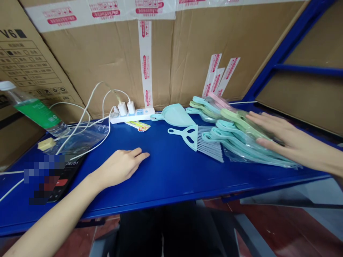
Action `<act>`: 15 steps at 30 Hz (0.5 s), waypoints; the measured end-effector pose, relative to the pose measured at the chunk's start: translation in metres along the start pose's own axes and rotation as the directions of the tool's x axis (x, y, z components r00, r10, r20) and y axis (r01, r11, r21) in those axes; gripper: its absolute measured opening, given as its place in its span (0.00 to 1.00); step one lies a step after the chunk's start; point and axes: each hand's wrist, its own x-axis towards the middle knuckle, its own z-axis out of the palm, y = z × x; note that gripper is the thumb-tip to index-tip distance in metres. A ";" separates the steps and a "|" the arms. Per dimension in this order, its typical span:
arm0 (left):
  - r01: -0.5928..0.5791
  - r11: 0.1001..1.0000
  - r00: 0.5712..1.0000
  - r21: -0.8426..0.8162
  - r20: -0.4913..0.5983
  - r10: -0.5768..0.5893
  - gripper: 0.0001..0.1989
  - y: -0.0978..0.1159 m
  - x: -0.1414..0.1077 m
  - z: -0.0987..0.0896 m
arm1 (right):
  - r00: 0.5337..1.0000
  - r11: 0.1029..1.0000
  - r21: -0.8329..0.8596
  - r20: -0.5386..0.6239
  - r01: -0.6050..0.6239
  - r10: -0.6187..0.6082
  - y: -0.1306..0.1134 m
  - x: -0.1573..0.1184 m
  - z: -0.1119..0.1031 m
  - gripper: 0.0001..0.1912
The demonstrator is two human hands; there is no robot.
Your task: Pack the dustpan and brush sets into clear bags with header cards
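My left hand [122, 167] rests palm down on the blue table, fingers loosely bent and nothing visible in them. On top of a pile of plastic-wrapped brush and dustpan sets [241, 137] in mint, green and pink lies my right hand [278, 132], its fingers stretched out. The hand touches the wrapping at the pile's right side. Left of the pile, an unwrapped mint hand brush [187, 137] with grey bristles lies flat, its bristles pointing toward the pile. Just behind it sits a mint dustpan [175, 115], handle to the left.
A white power strip [134, 115] with plugged-in chargers and cables stands at the back. To the left are a bottle [34, 110], a clear plastic bag [92, 137] and a partly blurred phone [66, 178]. Cardboard [107, 60] walls the back; a blue frame [284, 43] rises at right.
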 end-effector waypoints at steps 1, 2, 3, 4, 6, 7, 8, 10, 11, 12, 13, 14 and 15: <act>0.001 1.000 1.000 0.005 0.007 -0.001 0.19 0.000 0.000 0.000 | 0.999 0.999 0.028 0.015 0.034 -0.034 -0.008 0.003 -0.003 0.36; 0.002 1.000 1.000 0.010 0.012 -0.003 0.18 0.001 0.000 -0.001 | 0.998 0.997 0.044 0.016 0.060 -0.060 -0.017 0.006 -0.006 0.37; 0.002 1.000 1.000 0.014 0.016 -0.003 0.18 0.001 0.000 -0.001 | 0.997 0.995 0.048 0.004 0.082 -0.082 -0.026 0.008 -0.006 0.38; 0.003 1.000 1.000 0.018 0.018 -0.003 0.18 0.001 0.000 -0.001 | 0.995 0.995 0.036 -0.016 0.095 -0.095 -0.034 0.010 -0.006 0.39; 0.001 1.000 1.000 0.024 0.023 -0.001 0.18 0.001 0.001 -0.001 | 0.993 0.995 -0.013 -0.055 0.102 -0.103 -0.048 0.014 -0.003 0.41; -0.001 1.000 1.000 0.025 0.026 0.001 0.18 0.001 0.001 -0.001 | 0.992 0.994 -0.046 -0.072 0.098 -0.102 -0.053 0.016 -0.001 0.42; -0.004 1.000 1.000 0.028 0.028 0.003 0.18 0.001 0.001 0.000 | 0.992 0.992 -0.081 -0.081 0.093 -0.100 -0.058 0.017 0.001 0.43; -0.008 0.999 1.000 0.033 0.029 0.007 0.18 0.000 0.000 0.000 | 0.991 0.985 -0.140 -0.079 0.097 -0.109 -0.064 0.019 0.005 0.43; -0.010 0.999 1.000 0.036 0.028 0.009 0.18 0.000 0.000 0.000 | 0.989 0.980 -0.162 -0.072 0.113 -0.126 -0.065 0.020 0.006 0.42; -0.011 0.999 1.000 0.039 0.026 0.010 0.18 0.000 0.000 0.001 | 0.987 0.974 -0.180 -0.062 0.135 -0.148 -0.066 0.020 0.008 0.40; -0.013 0.999 1.000 0.041 0.024 0.012 0.18 0.000 -0.001 0.001 | 0.984 0.968 -0.195 -0.055 0.156 -0.169 -0.067 0.021 0.009 0.38; -0.013 0.999 1.000 0.042 0.022 0.012 0.18 0.000 -0.001 0.001 | 0.981 0.963 -0.207 -0.050 0.175 -0.189 -0.067 0.022 0.010 0.35; -0.015 0.999 1.000 0.042 0.020 0.014 0.18 0.000 -0.001 0.001 | 0.978 0.958 -0.218 -0.045 0.187 -0.202 -0.067 0.023 0.010 0.32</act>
